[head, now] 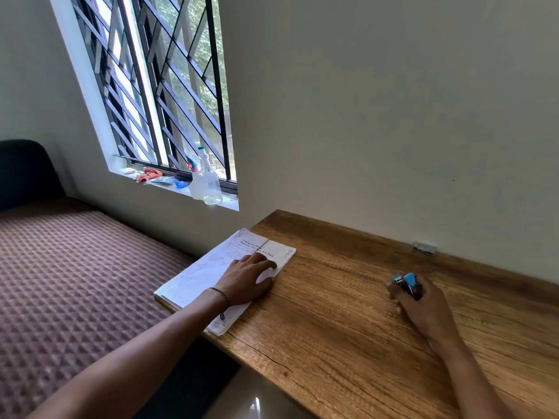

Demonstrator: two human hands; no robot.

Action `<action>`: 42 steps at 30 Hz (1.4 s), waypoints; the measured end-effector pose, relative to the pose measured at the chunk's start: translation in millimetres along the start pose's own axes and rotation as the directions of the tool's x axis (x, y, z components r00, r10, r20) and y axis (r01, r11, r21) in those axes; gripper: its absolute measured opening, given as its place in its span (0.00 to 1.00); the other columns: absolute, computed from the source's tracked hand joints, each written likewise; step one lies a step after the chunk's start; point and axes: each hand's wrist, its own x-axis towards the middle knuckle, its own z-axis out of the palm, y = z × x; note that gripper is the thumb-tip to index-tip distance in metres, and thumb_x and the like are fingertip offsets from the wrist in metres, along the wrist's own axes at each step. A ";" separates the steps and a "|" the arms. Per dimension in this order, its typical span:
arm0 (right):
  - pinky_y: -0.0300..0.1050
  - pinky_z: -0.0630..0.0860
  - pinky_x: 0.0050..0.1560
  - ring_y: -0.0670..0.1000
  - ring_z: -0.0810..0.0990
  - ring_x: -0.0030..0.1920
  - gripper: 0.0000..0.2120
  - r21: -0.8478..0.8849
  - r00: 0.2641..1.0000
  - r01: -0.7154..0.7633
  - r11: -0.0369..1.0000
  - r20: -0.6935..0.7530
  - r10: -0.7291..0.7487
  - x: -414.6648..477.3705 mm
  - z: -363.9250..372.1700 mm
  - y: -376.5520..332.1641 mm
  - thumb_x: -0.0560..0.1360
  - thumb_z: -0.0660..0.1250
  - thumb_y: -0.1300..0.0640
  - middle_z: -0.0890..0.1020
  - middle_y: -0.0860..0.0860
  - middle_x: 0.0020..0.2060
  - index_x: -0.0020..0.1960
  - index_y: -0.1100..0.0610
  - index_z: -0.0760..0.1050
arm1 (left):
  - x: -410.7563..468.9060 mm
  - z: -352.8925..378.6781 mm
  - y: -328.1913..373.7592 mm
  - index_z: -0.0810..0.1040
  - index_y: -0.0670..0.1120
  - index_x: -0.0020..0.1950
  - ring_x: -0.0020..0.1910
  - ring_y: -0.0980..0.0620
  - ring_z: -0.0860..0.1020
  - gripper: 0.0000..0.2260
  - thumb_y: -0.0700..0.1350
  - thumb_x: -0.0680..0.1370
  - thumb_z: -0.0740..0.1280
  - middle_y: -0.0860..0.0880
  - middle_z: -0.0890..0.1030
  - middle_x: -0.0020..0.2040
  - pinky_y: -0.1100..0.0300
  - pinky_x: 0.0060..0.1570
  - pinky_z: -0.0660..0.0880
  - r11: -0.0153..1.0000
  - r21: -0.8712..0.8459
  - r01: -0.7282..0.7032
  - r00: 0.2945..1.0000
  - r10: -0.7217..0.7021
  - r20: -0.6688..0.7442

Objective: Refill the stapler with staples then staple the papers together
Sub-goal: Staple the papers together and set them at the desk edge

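While left hand (248, 276) pins papers (211, 273) — right hand (423, 303) grips stapler (406, 282).

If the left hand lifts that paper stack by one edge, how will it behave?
The paper stack would probably droop: loose thin sheets, edges already fanned unevenly. With no staple visible, the sheets may slide apart. It overhangs the desk edge, so a push from the left hand might tip it off.

The left hand (249, 278) is being pressed flat, palm down and fingers spread, onto the white stack of printed papers (208, 273). Well to the right of that stack, the right hand (422, 303) is being curled closed around a small blue stapler (406, 282).
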 end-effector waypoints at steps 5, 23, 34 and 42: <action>0.42 0.75 0.35 0.51 0.82 0.32 0.13 -0.002 1.000 -0.012 1.000 0.008 0.012 0.9 0.1 -0.1 0.74 0.74 0.46 0.86 0.52 0.38 0.52 0.53 0.78 | 2.8 0.9 2.0 0.71 0.59 0.73 0.69 0.50 0.71 0.20 0.59 0.82 0.61 0.53 0.71 0.72 0.53 0.67 0.69 1.000 0.017 -0.022 1.000 0.022 -0.015; 0.42 0.81 0.46 0.50 0.87 0.49 0.13 0.501 0.968 -0.171 0.849 -0.076 0.240 9.0 1.3 2.7 0.81 0.66 0.45 0.89 0.50 0.47 0.53 0.50 0.86 | 63.6 55.9 231.1 0.80 0.56 0.61 0.48 0.65 0.81 0.19 0.58 0.72 0.74 0.60 0.84 0.49 0.62 0.49 0.83 0.743 -0.621 -0.249 0.968 0.182 -0.172; 0.47 0.84 0.47 0.47 0.86 0.49 0.08 0.295 0.970 -0.047 0.954 -0.215 0.114 11.5 0.8 5.7 0.76 0.72 0.45 0.87 0.45 0.47 0.55 0.43 0.83 | 79.5 77.3 221.8 0.77 0.60 0.64 0.47 0.66 0.80 0.21 0.55 0.73 0.76 0.62 0.83 0.49 0.70 0.48 0.79 0.747 -0.621 -0.238 0.964 0.106 -0.243; 0.26 0.74 0.43 0.37 0.80 0.48 0.04 0.067 0.976 -0.024 0.997 -0.216 0.038 6.2 9.6 4.4 0.79 0.69 0.48 0.82 0.43 0.52 0.54 0.42 0.80 | 124.3 68.2 204.6 0.83 0.53 0.62 0.50 0.53 0.82 0.14 0.50 0.77 0.74 0.53 0.86 0.54 0.54 0.52 0.79 0.787 -0.592 -0.174 0.970 0.033 -0.240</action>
